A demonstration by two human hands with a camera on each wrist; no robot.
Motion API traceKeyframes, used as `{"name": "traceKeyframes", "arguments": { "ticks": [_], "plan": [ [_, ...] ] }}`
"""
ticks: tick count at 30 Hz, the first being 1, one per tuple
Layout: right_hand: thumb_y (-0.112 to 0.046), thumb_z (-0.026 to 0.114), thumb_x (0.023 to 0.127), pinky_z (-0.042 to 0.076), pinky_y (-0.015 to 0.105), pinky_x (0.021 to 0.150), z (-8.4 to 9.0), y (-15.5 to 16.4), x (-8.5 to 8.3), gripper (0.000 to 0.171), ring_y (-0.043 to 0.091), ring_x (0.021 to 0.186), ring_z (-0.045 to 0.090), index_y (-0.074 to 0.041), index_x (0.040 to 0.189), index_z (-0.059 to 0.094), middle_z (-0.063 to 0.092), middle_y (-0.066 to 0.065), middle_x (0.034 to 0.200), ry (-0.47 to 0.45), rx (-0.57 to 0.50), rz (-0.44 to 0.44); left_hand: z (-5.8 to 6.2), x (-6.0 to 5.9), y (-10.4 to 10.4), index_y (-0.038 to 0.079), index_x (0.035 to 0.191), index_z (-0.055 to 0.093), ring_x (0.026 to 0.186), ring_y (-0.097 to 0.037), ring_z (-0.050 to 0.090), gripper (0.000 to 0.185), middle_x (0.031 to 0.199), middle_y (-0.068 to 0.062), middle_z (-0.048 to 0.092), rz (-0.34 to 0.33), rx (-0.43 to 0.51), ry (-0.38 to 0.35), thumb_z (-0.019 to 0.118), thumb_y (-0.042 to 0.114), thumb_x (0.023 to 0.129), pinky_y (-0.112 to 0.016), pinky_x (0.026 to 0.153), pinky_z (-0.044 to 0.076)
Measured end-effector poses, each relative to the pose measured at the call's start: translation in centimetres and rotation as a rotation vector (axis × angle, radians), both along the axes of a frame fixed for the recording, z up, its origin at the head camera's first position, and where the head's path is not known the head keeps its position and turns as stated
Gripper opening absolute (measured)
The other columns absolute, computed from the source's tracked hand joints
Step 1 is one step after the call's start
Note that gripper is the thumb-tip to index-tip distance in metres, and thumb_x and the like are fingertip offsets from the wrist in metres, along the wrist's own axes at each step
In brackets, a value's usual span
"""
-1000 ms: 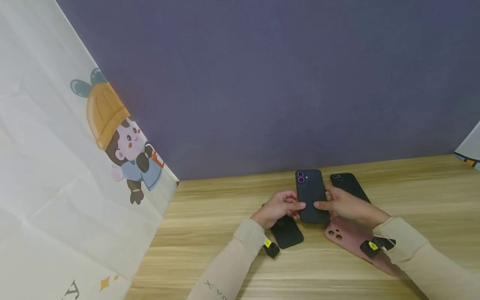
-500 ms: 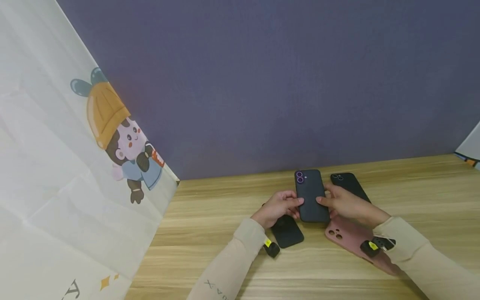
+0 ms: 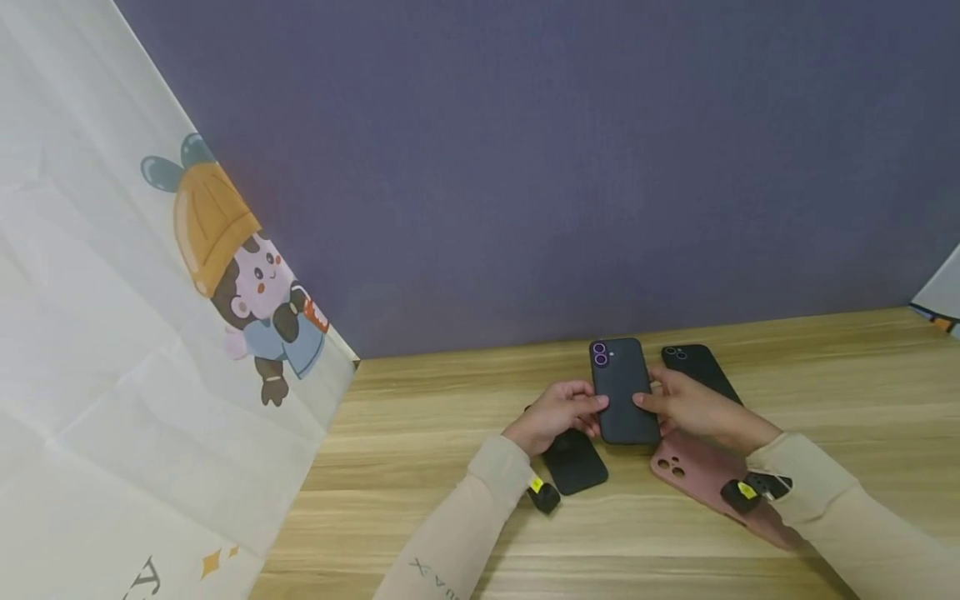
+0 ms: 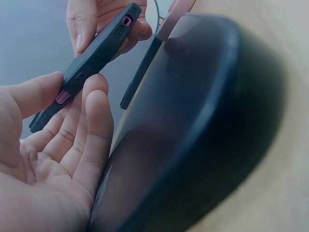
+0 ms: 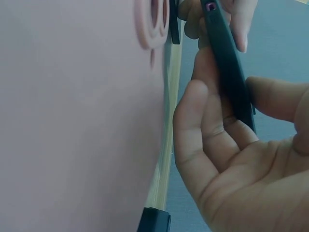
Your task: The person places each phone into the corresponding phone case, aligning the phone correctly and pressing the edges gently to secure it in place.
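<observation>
A phone in a dark case (image 3: 627, 417), with two purple-ringed lenses at its top left, is held back side up by both hands. My left hand (image 3: 558, 414) pinches its left edge, thumb on the back and fingers beneath. On the opposite edge my right hand (image 3: 693, 408) grips it the same way. In the left wrist view the cased phone (image 4: 89, 65) appears edge-on, with pink showing through its cutouts. The right wrist view has the phone (image 5: 229, 63) between thumb and curled fingers; its face is turned away.
Below the left hand lies a black, phone-shaped thing (image 3: 576, 467). Partly under the right wrist is a pink phone case (image 3: 701, 467) with camera holes. Another dark phone or case (image 3: 701, 371) lies behind the right hand. The wooden table (image 3: 420, 467) meets a purple-grey wall (image 3: 525, 183).
The held phone has shifted very slightly left and away, and the right thumb sits nearer its right edge than a second ago. The things on the table have stayed put.
</observation>
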State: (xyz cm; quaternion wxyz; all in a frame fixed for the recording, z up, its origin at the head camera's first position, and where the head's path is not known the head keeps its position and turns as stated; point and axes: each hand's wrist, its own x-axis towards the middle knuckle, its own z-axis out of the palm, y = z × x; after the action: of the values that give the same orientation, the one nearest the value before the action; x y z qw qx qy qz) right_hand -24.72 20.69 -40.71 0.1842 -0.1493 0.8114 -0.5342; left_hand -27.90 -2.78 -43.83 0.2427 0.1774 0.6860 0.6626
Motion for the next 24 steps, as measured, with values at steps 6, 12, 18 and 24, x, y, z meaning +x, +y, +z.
{"name": "traceKeyframes", "arguments": {
  "ticks": [6, 12, 18, 24],
  "plan": [
    [-0.015, 0.049, 0.109, 0.063, 0.044, 0.078, 0.05, -0.01, 0.07, 0.066, 0.029, 0.095, 0.075, 0.016, 0.153, 0.012, 0.072, 0.023, 0.111, -0.007, -0.003, -0.002, -0.01, -0.01, -0.04, 0.007, 0.093, 0.06, 0.062, -0.009, 0.063, 0.01, 0.071, 0.0, 0.065, -0.001, -0.002, 0.004, 0.063, 0.011, 0.101, -0.022, 0.061, 0.054],
    [-0.015, 0.048, 0.109, 0.063, 0.044, 0.079, 0.09, -0.03, 0.08, 0.068, 0.03, 0.097, 0.075, 0.016, 0.155, 0.008, 0.07, 0.025, 0.115, -0.011, 0.001, 0.001, 0.07, -0.02, -0.05, 0.007, 0.092, 0.061, 0.061, -0.009, 0.063, 0.011, 0.071, 0.0, 0.066, 0.001, -0.011, 0.002, 0.064, 0.012, 0.101, -0.022, 0.061, 0.054],
    [-0.015, 0.048, 0.109, 0.063, 0.044, 0.08, 0.15, -0.04, 0.06, 0.068, 0.03, 0.099, 0.075, 0.015, 0.156, 0.007, 0.069, 0.027, 0.118, -0.016, 0.003, 0.005, 0.15, -0.04, -0.03, 0.008, 0.092, 0.061, 0.061, -0.009, 0.063, 0.011, 0.071, 0.0, 0.066, 0.001, -0.012, -0.001, 0.064, 0.012, 0.101, -0.022, 0.061, 0.054],
    [-0.015, 0.047, 0.109, 0.063, 0.044, 0.08, 0.12, -0.1, 0.12, 0.068, 0.03, 0.099, 0.075, 0.016, 0.155, 0.008, 0.069, 0.027, 0.118, -0.012, 0.006, 0.003, 0.17, 0.02, -0.1, 0.008, 0.091, 0.061, 0.061, -0.009, 0.063, 0.011, 0.07, -0.001, 0.065, 0.001, -0.011, -0.004, 0.064, 0.012, 0.101, -0.022, 0.06, 0.054]
  ]
}}
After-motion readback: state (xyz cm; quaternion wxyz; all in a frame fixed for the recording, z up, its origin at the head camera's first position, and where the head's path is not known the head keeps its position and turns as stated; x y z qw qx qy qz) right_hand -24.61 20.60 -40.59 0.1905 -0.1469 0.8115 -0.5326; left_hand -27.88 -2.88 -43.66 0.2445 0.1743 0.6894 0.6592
